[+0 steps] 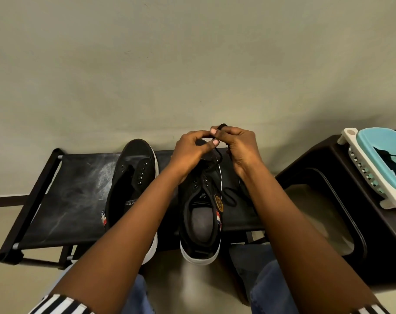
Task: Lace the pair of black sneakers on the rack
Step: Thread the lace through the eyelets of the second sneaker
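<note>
On the rack (56, 200), the left sneaker (133, 191) lies unlaced, eyelets bare, left of the right sneaker (201, 211), whose long axis runs from the heel nearest the person to the toe by the wall. Above that toe the left hand (190, 150) and right hand (240, 146) meet, each grip narrow, pinching the black lace (222, 126). The lace falls back from the hands toward the upper eyelets, with slack looped just right of the shoe. The left hand sits nearer those eyelets, so threading probably falls to it.
</note>
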